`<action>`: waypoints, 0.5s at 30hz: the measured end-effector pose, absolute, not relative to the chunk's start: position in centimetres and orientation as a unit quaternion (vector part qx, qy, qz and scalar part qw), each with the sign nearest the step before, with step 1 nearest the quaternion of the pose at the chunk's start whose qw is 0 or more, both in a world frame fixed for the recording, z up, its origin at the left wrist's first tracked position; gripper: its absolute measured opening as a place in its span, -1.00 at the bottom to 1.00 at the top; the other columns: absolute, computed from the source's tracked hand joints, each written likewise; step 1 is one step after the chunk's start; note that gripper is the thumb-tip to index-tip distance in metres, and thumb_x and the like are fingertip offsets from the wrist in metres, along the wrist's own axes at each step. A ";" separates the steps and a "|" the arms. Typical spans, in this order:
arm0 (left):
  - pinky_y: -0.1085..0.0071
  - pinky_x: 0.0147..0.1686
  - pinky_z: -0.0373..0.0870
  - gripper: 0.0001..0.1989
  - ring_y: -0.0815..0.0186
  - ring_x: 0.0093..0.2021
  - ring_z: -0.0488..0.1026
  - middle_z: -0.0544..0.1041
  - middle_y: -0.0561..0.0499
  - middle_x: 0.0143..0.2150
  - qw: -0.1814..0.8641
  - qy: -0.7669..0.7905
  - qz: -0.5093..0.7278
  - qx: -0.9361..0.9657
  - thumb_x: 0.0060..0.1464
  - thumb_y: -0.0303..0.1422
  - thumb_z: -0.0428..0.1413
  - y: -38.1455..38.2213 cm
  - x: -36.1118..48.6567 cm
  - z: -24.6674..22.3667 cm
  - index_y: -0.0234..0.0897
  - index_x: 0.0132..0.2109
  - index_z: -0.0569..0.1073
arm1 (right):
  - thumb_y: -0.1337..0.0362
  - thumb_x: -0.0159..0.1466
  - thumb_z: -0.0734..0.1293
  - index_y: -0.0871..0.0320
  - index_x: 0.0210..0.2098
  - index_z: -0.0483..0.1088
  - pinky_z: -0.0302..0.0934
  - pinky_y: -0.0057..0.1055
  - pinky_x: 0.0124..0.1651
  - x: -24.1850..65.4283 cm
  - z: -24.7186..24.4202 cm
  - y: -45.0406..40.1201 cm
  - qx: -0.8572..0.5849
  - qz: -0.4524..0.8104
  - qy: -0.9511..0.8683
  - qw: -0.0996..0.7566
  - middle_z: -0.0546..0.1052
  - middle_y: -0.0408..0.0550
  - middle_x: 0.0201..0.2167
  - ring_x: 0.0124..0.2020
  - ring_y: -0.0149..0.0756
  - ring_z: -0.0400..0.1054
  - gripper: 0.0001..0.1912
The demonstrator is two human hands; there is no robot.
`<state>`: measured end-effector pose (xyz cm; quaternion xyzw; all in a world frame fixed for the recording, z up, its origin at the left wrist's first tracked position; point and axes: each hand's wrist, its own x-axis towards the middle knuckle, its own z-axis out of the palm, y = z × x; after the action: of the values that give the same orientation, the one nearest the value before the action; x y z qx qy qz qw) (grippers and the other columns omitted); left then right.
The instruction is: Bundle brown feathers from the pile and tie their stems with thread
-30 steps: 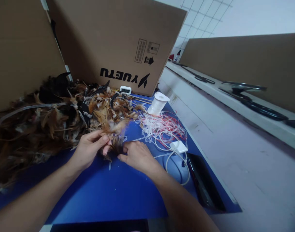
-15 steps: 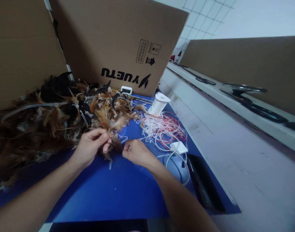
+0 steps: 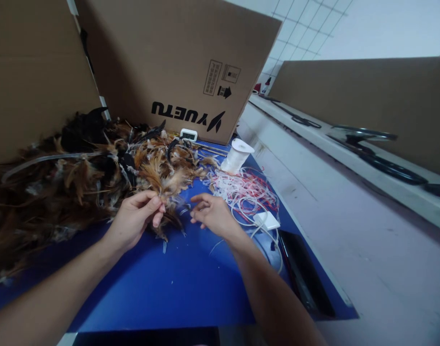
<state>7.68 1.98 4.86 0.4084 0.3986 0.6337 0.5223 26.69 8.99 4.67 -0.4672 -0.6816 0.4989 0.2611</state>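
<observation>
My left hand (image 3: 136,215) pinches a small bunch of brown feathers (image 3: 171,211) between thumb and fingertips, over the front right edge of a large heap of brown and black feathers (image 3: 79,182). Just to the right, my right hand (image 3: 210,214) is open, its fingers apart and bent toward the bunch without touching it. Behind my right hand lies a tangle of white and red strips (image 3: 241,187). A white spool (image 3: 237,156) stands behind that tangle.
A cardboard box (image 3: 176,62) stands behind the blue table (image 3: 176,288), with a small white display device (image 3: 188,134) at its foot. At the right lie a white square with a cable (image 3: 266,220) and a dark flat object (image 3: 306,274). Scissors (image 3: 305,121) rest on the ledge.
My right hand has gone from closed to open and moved slightly right and up. The pale strip near its fingers no longer stretches out to the right. My left hand has barely moved.
</observation>
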 end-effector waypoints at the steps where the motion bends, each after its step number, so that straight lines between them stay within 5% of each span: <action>1: 0.56 -0.60 0.22 -0.82 0.53 -0.64 0.28 0.45 0.09 -0.50 0.525 0.398 0.635 0.405 0.01 -0.32 0.23 2.0 7.7 4.9 -0.32 -0.45 0.45 | 0.47 0.05 0.32 0.21 -0.15 0.36 0.24 -0.58 -0.64 26.7 4.8 9.1 -0.469 0.521 -0.661 0.269 0.49 -0.14 -0.48 -0.53 -0.37 0.47 -0.66; 15: 0.58 -0.60 0.21 -0.83 0.54 -0.63 0.28 0.43 0.09 -0.50 0.534 0.392 0.640 0.390 0.02 -0.34 0.22 2.1 7.6 4.8 -0.32 -0.45 0.45 | 0.51 0.14 0.27 0.23 -0.39 0.34 0.25 -0.62 -0.70 25.8 6.3 8.1 -0.452 0.624 -0.580 0.265 0.41 -0.20 -0.64 -0.57 -0.35 0.48 -0.91</action>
<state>7.59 2.11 4.84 0.3896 0.3920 0.6402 0.5335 25.81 8.05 6.25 -0.4519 -0.5797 0.6243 0.2646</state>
